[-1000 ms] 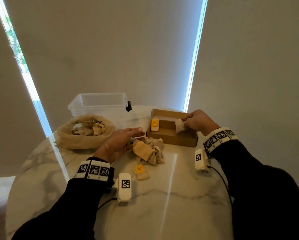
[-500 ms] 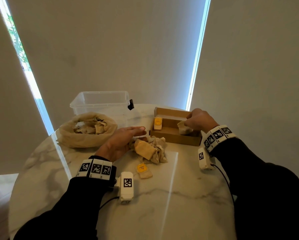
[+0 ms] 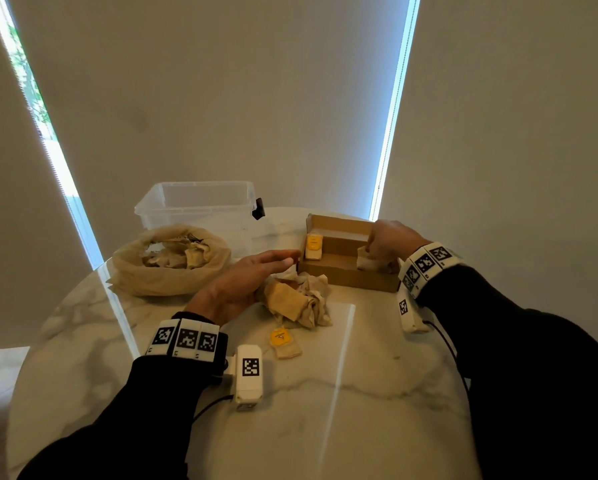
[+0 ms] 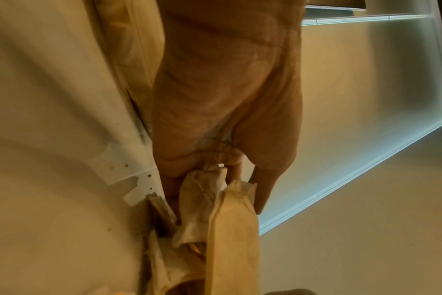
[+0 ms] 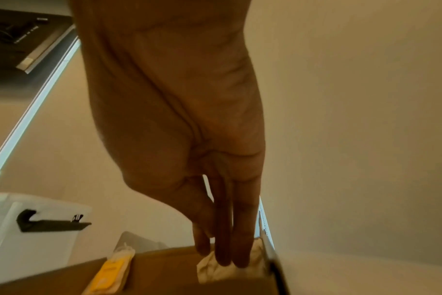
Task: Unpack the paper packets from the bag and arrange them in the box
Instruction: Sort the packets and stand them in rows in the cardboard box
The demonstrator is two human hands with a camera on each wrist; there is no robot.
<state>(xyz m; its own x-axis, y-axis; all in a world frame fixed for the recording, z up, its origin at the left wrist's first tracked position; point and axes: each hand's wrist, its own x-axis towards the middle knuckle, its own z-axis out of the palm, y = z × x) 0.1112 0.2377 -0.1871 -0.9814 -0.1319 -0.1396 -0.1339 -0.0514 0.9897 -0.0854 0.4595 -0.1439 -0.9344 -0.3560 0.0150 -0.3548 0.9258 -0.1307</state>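
Note:
A brown cardboard box (image 3: 346, 277) lies open at the right of the table. My right hand (image 3: 384, 244) reaches into its right end and pinches a pale paper packet (image 3: 365, 262) between thumb and fingers; the right wrist view shows the fingertips (image 5: 225, 257) on that packet (image 5: 209, 267). A yellow-labelled packet (image 3: 314, 245) stands at the box's left end. My left hand (image 3: 276, 263) lies flat with straight fingers against a pile of crumpled packets (image 3: 297, 299) just in front of the box. The beige bag (image 3: 152, 275) at the left holds more packets.
A clear plastic bin (image 3: 200, 202) with a black latch stands behind the bag. One yellow-labelled packet (image 3: 283, 342) lies alone on the round marble table (image 3: 325, 410) nearer to me. Blinds hang close behind the table.
My right hand has lowered its packet from above the box's front wall down into the box's right end. My left hand has stayed by the pile.

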